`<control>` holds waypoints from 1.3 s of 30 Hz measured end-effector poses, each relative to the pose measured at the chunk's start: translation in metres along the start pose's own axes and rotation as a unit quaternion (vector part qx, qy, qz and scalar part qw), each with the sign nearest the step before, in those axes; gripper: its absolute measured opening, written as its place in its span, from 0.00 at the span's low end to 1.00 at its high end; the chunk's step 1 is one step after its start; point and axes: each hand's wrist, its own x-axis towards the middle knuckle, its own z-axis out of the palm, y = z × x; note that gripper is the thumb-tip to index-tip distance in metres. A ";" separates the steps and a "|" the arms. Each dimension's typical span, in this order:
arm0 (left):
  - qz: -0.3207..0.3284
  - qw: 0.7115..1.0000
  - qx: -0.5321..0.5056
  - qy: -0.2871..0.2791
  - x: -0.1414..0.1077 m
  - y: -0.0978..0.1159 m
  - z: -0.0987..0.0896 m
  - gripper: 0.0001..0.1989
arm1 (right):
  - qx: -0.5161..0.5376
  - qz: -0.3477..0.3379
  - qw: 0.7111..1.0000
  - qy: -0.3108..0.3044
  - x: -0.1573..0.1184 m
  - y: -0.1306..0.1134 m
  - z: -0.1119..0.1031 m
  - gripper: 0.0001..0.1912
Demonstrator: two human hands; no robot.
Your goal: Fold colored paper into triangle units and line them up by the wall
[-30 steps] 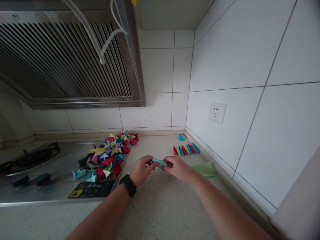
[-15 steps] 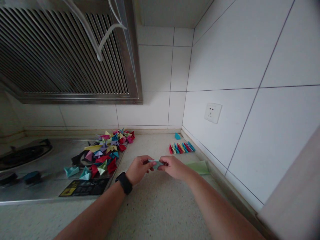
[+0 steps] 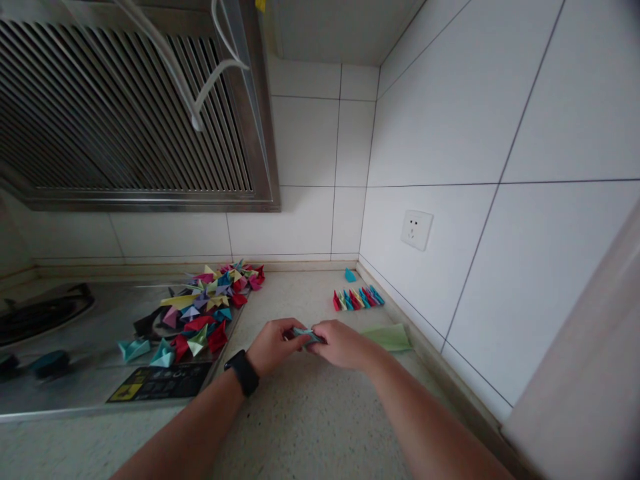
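A small piece of light blue folded paper is pinched between my two hands, just above the speckled countertop. My left hand, with a black watch on its wrist, grips the paper's left end. On the right end are the closed fingers of my right hand, which hide part of the folds. Beyond my right wrist lies a flat pale green paper. Farther back, a row of folded paper pieces in red, yellow and blue stands near the wall, with a single blue folded piece behind it.
To the left, a heap of colourful folded paper shapes spreads over the steel gas stove and the counter's edge. A range hood hangs above it. The tiled right wall carries a socket.
The view has shifted slightly, so the scene sits a little lower and further left. My fingers have changed their grip on the light blue paper, and it now looks narrower.
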 end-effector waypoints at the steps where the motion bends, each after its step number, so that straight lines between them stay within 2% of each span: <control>1: 0.010 1.000 0.006 -0.003 0.000 -0.001 0.000 0.15 | -0.007 -0.005 1.000 -0.005 0.000 0.000 -0.001 0.08; 7: 0.008 1.000 -0.011 -0.011 -0.001 -0.005 0.004 0.15 | -0.017 0.003 1.000 -0.025 0.001 0.004 -0.002 0.10; 12: -0.008 0.999 -0.036 0.000 0.000 -0.005 0.004 0.15 | 0.018 0.030 0.999 -0.022 0.001 0.004 -0.002 0.11; 19: -0.012 0.999 -0.044 -0.020 0.001 -0.009 0.005 0.17 | 0.084 0.046 0.993 -0.069 -0.001 0.004 -0.009 0.09; 21: -0.005 1.000 -0.001 -0.013 0.001 -0.007 0.004 0.17 | 0.070 0.051 0.995 -0.044 -0.002 0.004 -0.008 0.09; 24: 0.009 0.996 0.080 0.030 0.002 -0.005 0.003 0.16 | 0.032 0.064 0.997 0.025 -0.002 0.001 -0.006 0.16; 27: -0.015 0.993 0.085 0.083 0.007 -0.009 0.004 0.16 | -0.007 0.057 0.994 0.091 -0.001 -0.006 -0.006 0.17; 32: -0.041 0.995 0.014 0.090 0.015 -0.019 0.009 0.16 | -0.062 0.024 0.989 0.136 0.004 -0.010 -0.007 0.15; 36: -0.020 0.995 -0.079 0.064 0.018 -0.020 0.008 0.19 | -0.064 0.030 0.986 0.153 0.007 -0.006 -0.005 0.14; 39: -0.022 0.984 -0.171 0.049 0.019 -0.021 0.005 0.23 | -0.042 0.054 0.982 0.175 0.007 0.001 -0.006 0.12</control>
